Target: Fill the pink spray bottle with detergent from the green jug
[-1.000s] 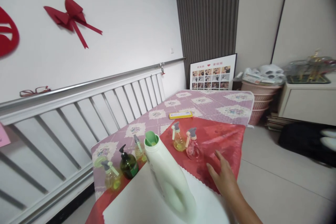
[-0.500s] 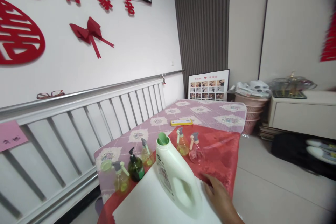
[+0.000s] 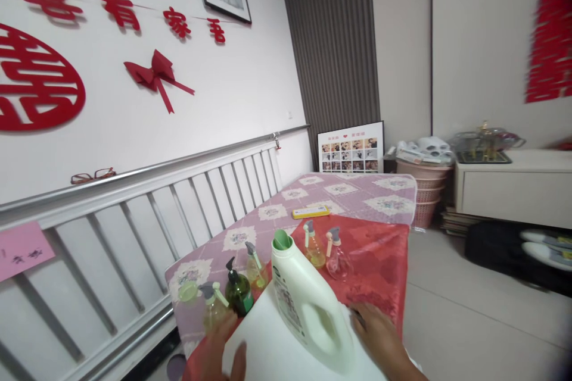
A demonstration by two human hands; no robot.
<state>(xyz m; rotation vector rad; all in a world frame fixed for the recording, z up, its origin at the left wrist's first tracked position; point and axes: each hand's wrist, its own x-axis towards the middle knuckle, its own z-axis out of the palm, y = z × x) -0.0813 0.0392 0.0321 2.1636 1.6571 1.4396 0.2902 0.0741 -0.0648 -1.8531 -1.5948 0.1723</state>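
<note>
A white board [image 3: 268, 354] lies in front of me at the near end of the table. A white detergent jug [image 3: 308, 309] with a green spout stands tilted on it. My left hand [image 3: 218, 351] has come in at the board's left edge, thumb on top and fingers curled round the edge. At the board's right edge my right hand [image 3: 378, 333] has its fingers bent over the rim, beside the jug's handle. Just beyond my left hand stand a dark green pump bottle [image 3: 238, 293] and a yellowish spray bottle [image 3: 212, 308].
A red cloth [image 3: 382, 262] covers the near part of a purple patterned tablecloth [image 3: 353, 187]. On it stand a yellow spray bottle [image 3: 314, 248] and a clear pink one [image 3: 336, 257]; a yellow box [image 3: 310, 212] lies farther back. A white slatted rail [image 3: 147, 214] runs along the left, pink baskets [image 3: 424, 190] at the far right.
My left hand has come into view and taken the board's left edge. My right hand drew back from the red cloth to the board's right edge. The view tilted up.
</note>
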